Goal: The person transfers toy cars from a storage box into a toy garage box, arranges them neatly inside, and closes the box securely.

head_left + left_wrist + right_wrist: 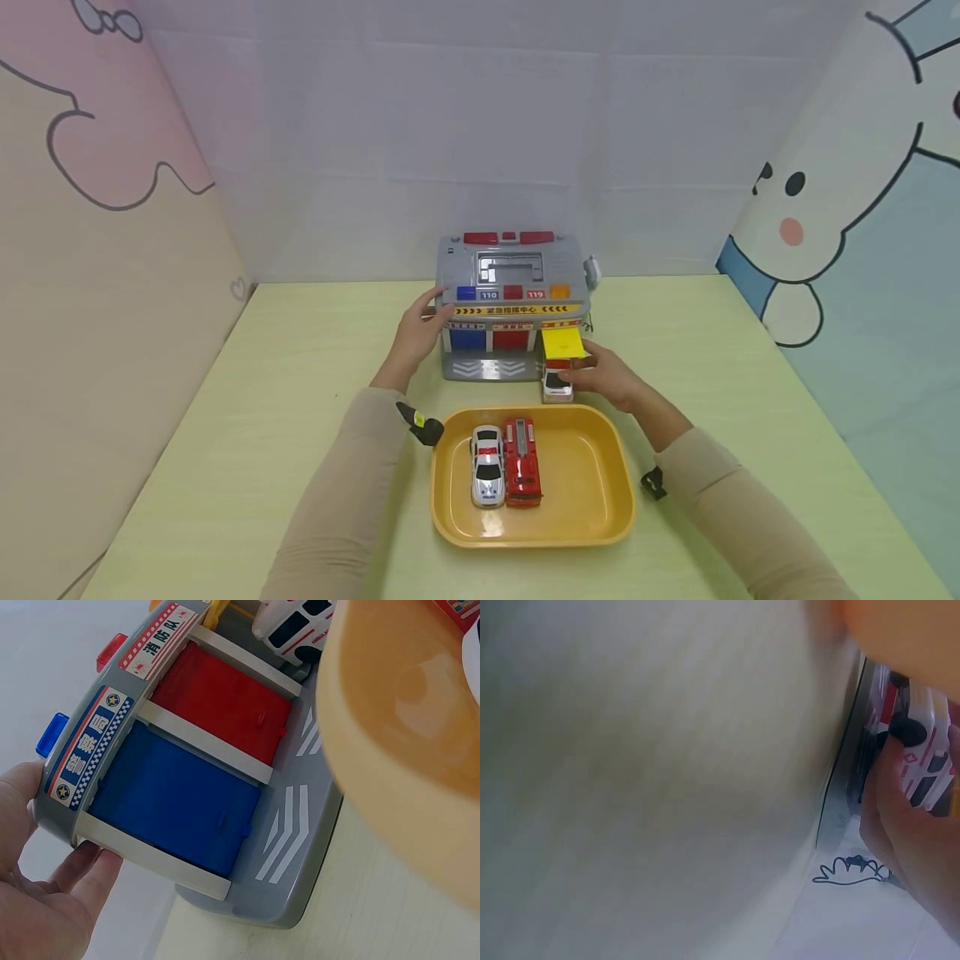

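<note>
A grey toy emergency-station garage (510, 275) stands at the back of the table. My left hand (420, 329) grips its left corner, thumb on the front and fingers under the roof edge in the left wrist view (56, 877). Its blue door (176, 799) and red door (221, 701) are down, while the yellow door (562, 342) at the right is lifted. Under that door, a white toy ambulance (557, 386) points into the bay, its rear sticking out. My right hand (603, 379) pinches the ambulance from the right; the right wrist view shows fingers on its side (922, 765).
In front of the garage, a yellow tray (585, 533) holds a white police car (488, 467) and a red fire truck (522, 462) side by side. A thin coiled cord (851, 870) hangs at the garage's right side. A cloth-covered wall (480, 150) rises behind the table.
</note>
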The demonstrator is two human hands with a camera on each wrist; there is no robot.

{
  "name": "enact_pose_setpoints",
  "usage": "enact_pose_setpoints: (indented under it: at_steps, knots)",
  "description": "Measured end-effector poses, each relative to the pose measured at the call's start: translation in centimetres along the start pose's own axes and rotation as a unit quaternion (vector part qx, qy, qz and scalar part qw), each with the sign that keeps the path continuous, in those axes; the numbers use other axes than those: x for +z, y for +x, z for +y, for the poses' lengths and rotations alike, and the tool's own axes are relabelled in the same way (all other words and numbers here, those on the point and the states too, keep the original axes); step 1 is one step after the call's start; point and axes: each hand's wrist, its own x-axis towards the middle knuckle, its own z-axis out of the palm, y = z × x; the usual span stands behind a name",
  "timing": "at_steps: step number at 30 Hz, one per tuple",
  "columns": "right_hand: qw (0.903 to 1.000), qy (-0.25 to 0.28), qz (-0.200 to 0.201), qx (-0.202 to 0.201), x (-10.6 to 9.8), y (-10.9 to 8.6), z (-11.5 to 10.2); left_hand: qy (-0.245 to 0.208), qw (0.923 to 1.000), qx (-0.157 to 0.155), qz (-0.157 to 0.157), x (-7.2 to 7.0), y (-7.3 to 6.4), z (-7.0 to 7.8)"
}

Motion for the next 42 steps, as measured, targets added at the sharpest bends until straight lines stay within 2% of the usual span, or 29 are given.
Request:
enact_pose_setpoints:
  at_steps: [9,17,26,31,37,42]
  knots:
    - [0.9977,0.02,0.055,0.033,0.3,0.2,-0.5,-0.001,1.0,0.005,-0.004,0.0,0.1,0.2]
    - [0.9971,0.046,0.033,0.05,-0.2,1.2,-0.5,-0.013,0.9999,0.005,-0.007,-0.2,0.1,0.1]
    - [0.989,0.082,0.053,0.111,-0.4,1.8,-0.7,-0.009,0.9999,0.005,-0.004,-0.1,0.1,-0.2]
    - [0.9888,0.103,0.062,0.088,-0.3,1.7,-0.8,-0.008,0.9999,0.006,-0.004,-0.1,-0.1,-0.1]
    - [0.9953,0.062,0.057,0.049,-0.2,1.5,-0.6,-0.018,0.9998,0.009,-0.006,-0.2,-0.2,-0.1]
    - [0.9975,0.034,0.051,0.035,-0.2,1.3,-0.5,-0.02,0.9997,0.009,-0.006,-0.2,-0.1,-0.1]
